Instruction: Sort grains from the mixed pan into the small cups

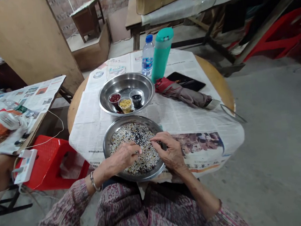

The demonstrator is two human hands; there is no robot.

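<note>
So we're bent over a round table with a steel mixing basin (145,176) right in front of us, and the mixed grains (146,159) we're working on are spread across its bottom, mostly white with dark and yellow bits through them. Twelve o'clock is straight away from us.

Our left hand (125,155) comes in from about eight, fingers curled low over the pile. The gap there looks narrow, but we can't tell if anything's pinched. Our right hand (168,149) comes in from around four, thumb and forefinger nearly meeting; again, can't tell if there's a grain between them.

Just beyond, at twelve, sits a wider steel basin (126,86) with three little cups in it: the cup of dark red beans (114,98) near its eight, the cup of yellow beans (126,104) at six, the cup of black beans (136,97) near four.

Our read is we're at the picking-out step. The next move probably calls for a light fingertip pinch on one coloured bit, then a short reach toward twelve to the matching cup. Those cups look easy to tip, so no bumping.
</note>
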